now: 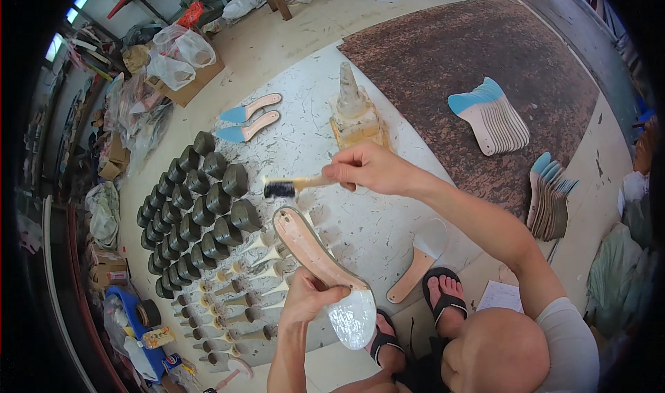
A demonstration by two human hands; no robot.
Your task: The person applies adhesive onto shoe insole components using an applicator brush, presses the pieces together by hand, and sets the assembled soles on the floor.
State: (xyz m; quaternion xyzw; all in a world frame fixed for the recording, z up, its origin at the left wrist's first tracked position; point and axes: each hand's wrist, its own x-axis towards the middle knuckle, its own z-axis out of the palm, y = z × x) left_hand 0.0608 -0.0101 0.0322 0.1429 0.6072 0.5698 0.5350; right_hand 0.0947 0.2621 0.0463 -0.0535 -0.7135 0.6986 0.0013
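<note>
My left hand [315, 296] grips a curved shoe insole [308, 237] near its middle, thumb on top. Its long end is tan with a dark edge; its wide end is white and glossy. In my right hand [367, 171], pinched by the handle, is a brush [280, 188] with dark bristles. The bristles hover just beyond the insole's narrow tip and look apart from it. Past my right hand stands a yellowish pot [360, 126] with a cloudy cone on top. To the right of the held insole lies another insole [412, 275], tan with a pale end.
Several dark block heels [201, 209] stand in rows on the white sheet [298, 81] at left, with slim pale heels [267, 254] nearer me. Two blue-ended insoles [260, 105] lie beyond. Fanned insole stacks [502, 126] rest at right. My sandalled feet [443, 296] are close by.
</note>
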